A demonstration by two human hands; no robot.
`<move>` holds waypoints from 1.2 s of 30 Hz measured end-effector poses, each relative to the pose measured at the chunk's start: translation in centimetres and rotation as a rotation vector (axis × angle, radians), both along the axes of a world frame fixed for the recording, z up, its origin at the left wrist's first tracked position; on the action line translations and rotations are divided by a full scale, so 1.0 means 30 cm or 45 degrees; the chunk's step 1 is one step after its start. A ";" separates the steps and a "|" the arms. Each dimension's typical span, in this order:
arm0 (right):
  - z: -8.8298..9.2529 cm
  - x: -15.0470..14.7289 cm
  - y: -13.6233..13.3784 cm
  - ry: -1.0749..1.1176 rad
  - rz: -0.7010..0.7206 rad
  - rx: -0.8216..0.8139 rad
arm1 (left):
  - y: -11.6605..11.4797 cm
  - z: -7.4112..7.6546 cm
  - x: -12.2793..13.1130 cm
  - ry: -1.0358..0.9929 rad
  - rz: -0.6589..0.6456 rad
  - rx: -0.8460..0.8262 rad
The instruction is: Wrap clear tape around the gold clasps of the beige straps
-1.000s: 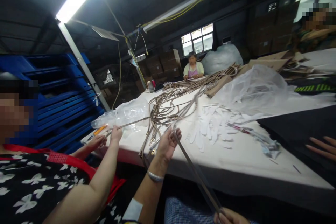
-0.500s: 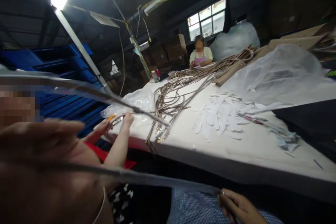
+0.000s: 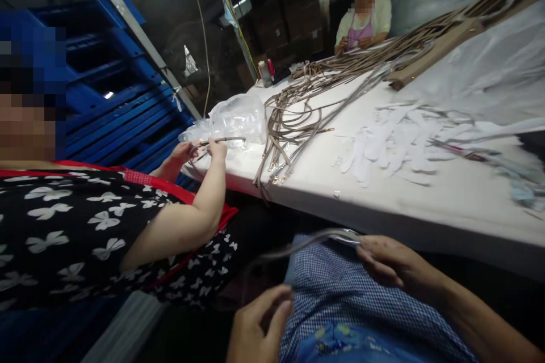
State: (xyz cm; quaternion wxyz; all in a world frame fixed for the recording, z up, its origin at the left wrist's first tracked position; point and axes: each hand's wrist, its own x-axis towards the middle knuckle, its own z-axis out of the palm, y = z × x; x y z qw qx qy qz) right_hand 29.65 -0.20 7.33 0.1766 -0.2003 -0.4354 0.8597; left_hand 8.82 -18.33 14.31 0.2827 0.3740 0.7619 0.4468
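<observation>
My right hand is closed on one end of a thin grey-brown strap, with a shiny piece showing at the fingers. The strap arcs leftwards above my blue checked apron and blurs as it drops behind my left hand. My left hand is low in the middle, fingers curled and a gap between thumb and forefinger; I see nothing held in it. Many similar straps lie in a loose heap on the white table, metal fittings at their near ends.
On my left a co-worker in a bow-print top handles a strap. Another person sits across the table. White strips, scissors, clear plastic bags and plastic sheeting lie on the table. Blue racks stand behind.
My left hand has come down from close to the camera at the left to my lap. The strap, earlier stretched across the view, now hangs slack from my right hand. The view has tilted down.
</observation>
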 end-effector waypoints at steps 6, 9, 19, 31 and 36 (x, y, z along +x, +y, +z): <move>0.091 -0.107 -0.062 0.012 0.169 0.091 | 0.215 -0.151 0.043 0.164 -0.502 0.374; 0.119 -0.117 -0.085 0.096 0.137 -0.059 | 0.281 -0.186 0.018 0.074 -0.570 0.384; 0.108 -0.127 -0.120 0.091 0.173 -0.220 | 0.371 -0.243 -0.072 0.095 -0.549 0.486; 0.087 -0.211 0.147 -0.034 -0.822 1.486 | 0.210 -0.266 0.089 -0.837 -0.622 0.333; -0.094 -0.183 0.118 0.002 -0.389 2.245 | 0.179 -0.143 0.018 -1.124 -0.356 0.284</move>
